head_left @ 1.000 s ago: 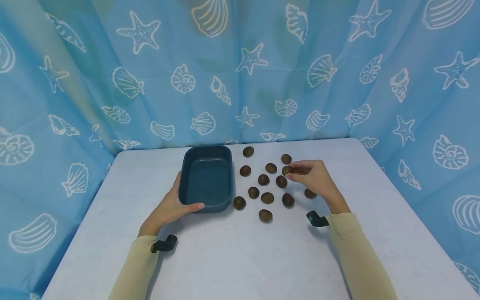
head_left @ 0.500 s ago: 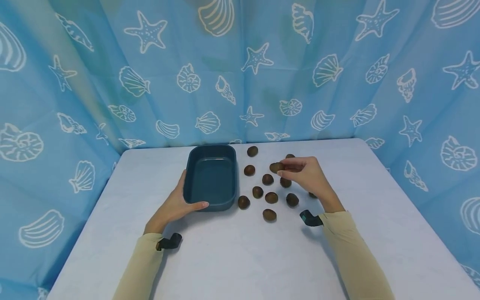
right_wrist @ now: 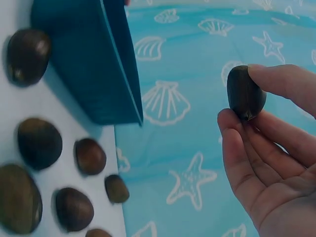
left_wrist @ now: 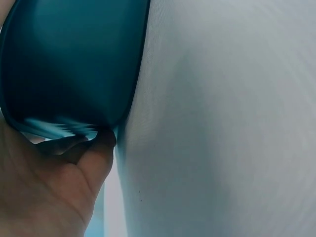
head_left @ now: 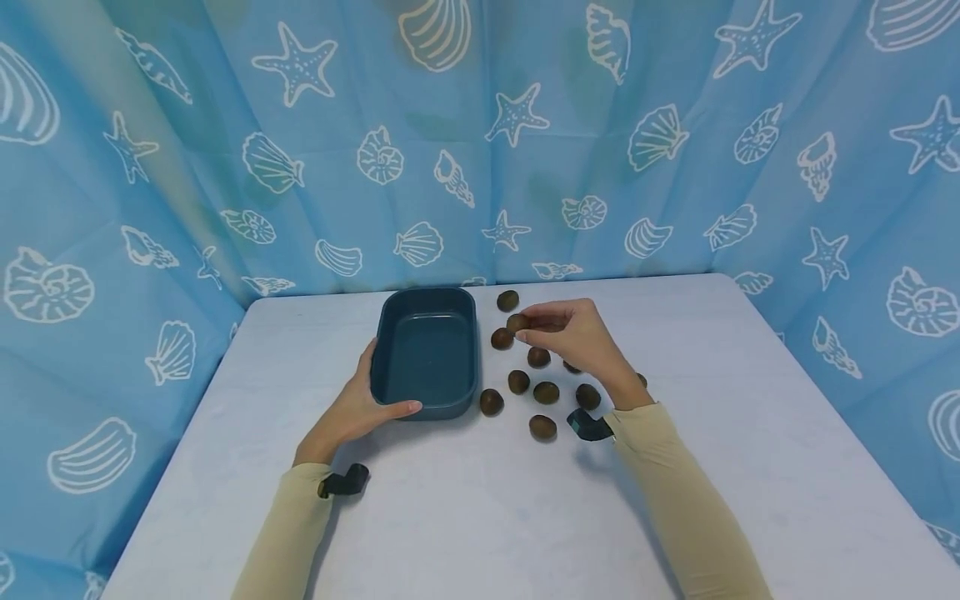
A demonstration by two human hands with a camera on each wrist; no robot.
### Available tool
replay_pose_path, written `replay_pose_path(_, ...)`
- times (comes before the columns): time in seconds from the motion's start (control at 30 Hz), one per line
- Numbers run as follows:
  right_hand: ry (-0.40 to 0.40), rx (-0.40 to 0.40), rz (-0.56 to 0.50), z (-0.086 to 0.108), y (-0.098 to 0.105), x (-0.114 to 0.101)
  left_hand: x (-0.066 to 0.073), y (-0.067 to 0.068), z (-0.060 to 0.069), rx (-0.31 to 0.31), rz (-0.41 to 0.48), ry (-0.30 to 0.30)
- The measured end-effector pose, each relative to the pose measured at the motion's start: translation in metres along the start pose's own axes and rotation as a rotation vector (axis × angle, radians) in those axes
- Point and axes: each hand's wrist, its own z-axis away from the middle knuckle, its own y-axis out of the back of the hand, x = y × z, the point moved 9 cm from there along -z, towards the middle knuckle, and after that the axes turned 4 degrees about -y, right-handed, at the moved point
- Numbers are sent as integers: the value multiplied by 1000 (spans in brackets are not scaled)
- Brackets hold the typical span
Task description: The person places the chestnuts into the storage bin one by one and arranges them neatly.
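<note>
My left hand (head_left: 358, 412) grips the near left corner of the dark teal rectangular container (head_left: 426, 358), its thumb over the near side. Nothing lies inside the container. Above the table, just right of the container, my right hand (head_left: 573, 337) pinches a brown oval nut-like object (head_left: 517, 323) between thumb and fingertips. The right wrist view shows this brown object (right_wrist: 245, 93) held upright, apart from the container wall (right_wrist: 84, 64). In the left wrist view the left hand (left_wrist: 54, 182) is against the container's side (left_wrist: 64, 64).
Several similar brown objects lie scattered right of the container, among them one near its right corner (head_left: 491, 402), one at the back (head_left: 507, 300) and one toward the front (head_left: 543, 427). A blue shell-patterned curtain (head_left: 480, 150) hangs behind the white table (head_left: 465, 517).
My right hand has lifted one brown object from the back right of the group and carried it left toward the container. The left hand keeps its grip; the head view has shifted slightly.
</note>
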Motion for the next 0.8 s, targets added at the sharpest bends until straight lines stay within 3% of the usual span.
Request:
replay_pose_path(0.2, 18, -35, -45, -7, -19, -17, 1, 1, 0, -2, 3, -14)
replay_pose_path(0.47, 130, -67, -71, -16, -43, -39, 1, 2, -3, -11, -7, -20)
replay_pose_path(0.8, 191, -118, -128, -26, -77, -51, 4, 2, -3, -5, 26, -53)
